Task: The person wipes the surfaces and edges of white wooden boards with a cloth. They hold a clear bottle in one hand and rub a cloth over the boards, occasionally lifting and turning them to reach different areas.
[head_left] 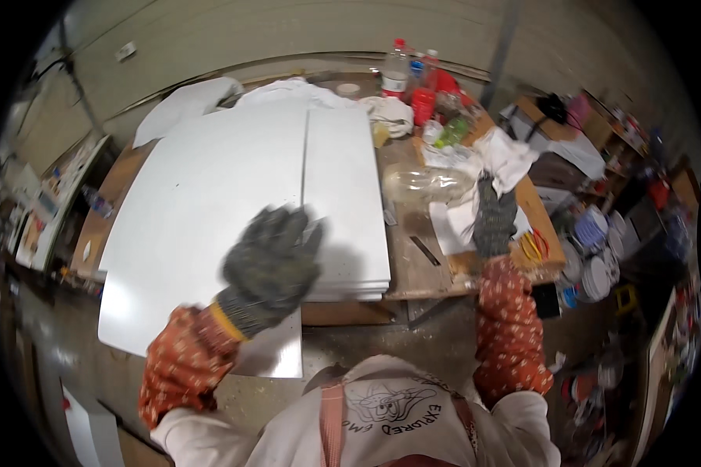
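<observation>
My left hand (271,268), in a dark grey knitted glove with a yellow-edged cuff, is over the large white panel (202,179) near its front. Its fingers are stretched out and slightly blurred, with nothing held; whether the palm touches the panel cannot be made out. A narrower stack of white panels (343,187) lies along the big panel's right side, a dark gap between them. At the table's right side, my right hand (494,218), gloved alike, is closed on a crumpled white cloth (506,158), its fingertips partly hidden in the folds.
Beside my right hand lie yellow-and-red-handled pliers (533,245), a clear plastic bottle (428,183) and a thin dark metal strip (425,251). Red-filled bottles (422,101) stand at the back of the wooden table (409,280). White buckets (596,276) and clutter crowd the right floor.
</observation>
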`<state>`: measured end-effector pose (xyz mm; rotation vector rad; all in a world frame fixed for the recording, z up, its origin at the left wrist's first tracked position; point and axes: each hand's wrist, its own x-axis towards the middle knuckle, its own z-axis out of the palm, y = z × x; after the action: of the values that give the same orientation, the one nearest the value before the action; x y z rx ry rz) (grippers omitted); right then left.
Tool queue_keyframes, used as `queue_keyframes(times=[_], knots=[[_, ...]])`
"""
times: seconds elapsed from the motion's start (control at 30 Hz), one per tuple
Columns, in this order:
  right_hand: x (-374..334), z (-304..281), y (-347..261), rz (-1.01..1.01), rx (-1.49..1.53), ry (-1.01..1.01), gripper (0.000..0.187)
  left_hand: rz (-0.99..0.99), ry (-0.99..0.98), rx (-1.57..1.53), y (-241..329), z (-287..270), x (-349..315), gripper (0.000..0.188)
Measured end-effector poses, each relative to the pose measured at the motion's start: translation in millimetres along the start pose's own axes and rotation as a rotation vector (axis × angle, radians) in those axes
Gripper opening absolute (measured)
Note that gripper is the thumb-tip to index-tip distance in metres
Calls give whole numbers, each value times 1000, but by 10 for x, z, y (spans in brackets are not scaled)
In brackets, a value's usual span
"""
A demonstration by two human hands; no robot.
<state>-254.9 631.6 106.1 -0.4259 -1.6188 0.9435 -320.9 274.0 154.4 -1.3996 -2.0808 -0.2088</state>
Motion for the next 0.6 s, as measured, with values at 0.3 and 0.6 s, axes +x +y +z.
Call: queue_keyframes(times=[0.3, 0.6], knots=[[1243, 1347, 1319, -623, -504, -530, 39, -1490, 864, -517, 1670, -145, -3537, 43], [1705, 1847, 1198, -730, -553, -613, 46, -1842, 1190, -880, 1598, 486, -1244, 29]])
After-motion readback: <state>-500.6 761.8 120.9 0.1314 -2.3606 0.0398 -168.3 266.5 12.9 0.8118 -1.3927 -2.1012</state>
